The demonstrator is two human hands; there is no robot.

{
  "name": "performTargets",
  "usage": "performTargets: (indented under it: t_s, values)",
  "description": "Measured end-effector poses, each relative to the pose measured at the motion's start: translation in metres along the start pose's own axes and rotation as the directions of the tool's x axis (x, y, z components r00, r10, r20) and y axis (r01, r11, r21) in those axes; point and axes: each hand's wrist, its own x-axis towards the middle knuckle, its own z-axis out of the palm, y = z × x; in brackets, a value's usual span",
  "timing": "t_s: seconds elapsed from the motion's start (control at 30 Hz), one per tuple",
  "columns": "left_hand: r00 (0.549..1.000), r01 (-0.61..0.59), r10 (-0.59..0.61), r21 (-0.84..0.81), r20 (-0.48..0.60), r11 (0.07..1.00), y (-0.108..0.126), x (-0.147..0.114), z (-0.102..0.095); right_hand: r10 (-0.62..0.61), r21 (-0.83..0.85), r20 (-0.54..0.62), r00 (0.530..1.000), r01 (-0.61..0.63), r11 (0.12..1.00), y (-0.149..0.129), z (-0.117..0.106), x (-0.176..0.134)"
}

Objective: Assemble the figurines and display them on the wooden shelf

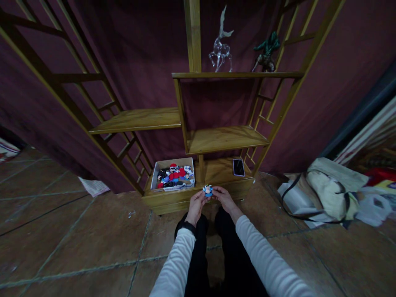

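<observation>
Between my two hands is a small figurine [208,190], blue at the bottom with a pale face and dark-and-white top. The fingers of my left hand [196,205] pinch it from the left side. On its right side, the fingertips of my right hand [225,198] close on it as well. Just beyond and to the left, an open cardboard box [157,170] sits on the lowest shelf. It is filled with several small figurines [176,175] in red, blue, black and white.
A wooden display shelf [222,142] stands before me. A phone [238,167] lies on its bottom board, right of the box. Higher up are a clear deer ornament [220,47] and a dark green figure [266,51]. Bags [328,192] lie on the floor at right.
</observation>
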Motion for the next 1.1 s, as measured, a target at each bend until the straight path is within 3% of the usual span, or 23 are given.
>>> performTargets:
  t_s: [0.23, 0.43, 0.87, 1.1]
  values:
    - [0.994, 0.038, -0.036, -0.011, 0.101, 0.999, 0.001, -0.005, 0.006, -0.001, 0.046, 0.054, 0.999, -0.002, 0.999, -0.015, -0.002, -0.009]
    - [0.997, 0.044, -0.04, -0.054, 0.073, 0.998, -0.002, -0.007, 0.012, 0.001, 0.015, 0.177, 0.984, -0.004, 1.0, -0.025, -0.01, -0.019]
    - [0.992, 0.108, -0.107, -0.028, 0.062, 0.994, -0.008, -0.011, 0.029, -0.096, -0.037, 0.109, 0.989, 0.1, 0.994, -0.02, -0.02, -0.022]
    - [0.996, 0.054, -0.052, -0.026, 0.066, 0.998, -0.009, -0.018, 0.036, -0.101, -0.017, 0.151, 0.983, 0.105, 0.994, -0.023, -0.028, -0.032]
